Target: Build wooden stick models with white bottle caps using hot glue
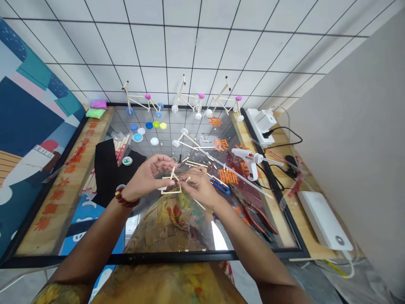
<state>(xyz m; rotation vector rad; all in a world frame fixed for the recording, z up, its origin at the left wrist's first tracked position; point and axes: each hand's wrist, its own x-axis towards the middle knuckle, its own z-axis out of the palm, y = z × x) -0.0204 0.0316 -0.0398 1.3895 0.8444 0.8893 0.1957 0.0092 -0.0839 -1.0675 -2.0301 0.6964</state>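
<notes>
A small frame of thin wooden sticks [171, 192], square at the bottom with sticks rising from it, is held over the glass-topped table. My left hand [150, 175] grips its left side, the thumb across a stick and the other fingers curled behind. From the right, my right hand [201, 185] pinches at the frame's upper right part; a short stick end shows by its fingers. Exactly which pieces the right fingertips touch is hidden. Beyond the hands lies a partly built stick model [186, 139] with white bottle-cap wheels.
Three stick models with cap wheels stand along the back, one [190, 99] in the middle. Loose bottle caps [138, 137] lie left of centre. At right are a glue gun [248, 160], red-handled pliers [256, 215], a blue cutter [220, 185] and a power strip [259, 126]. Black cloth [106, 169] lies left.
</notes>
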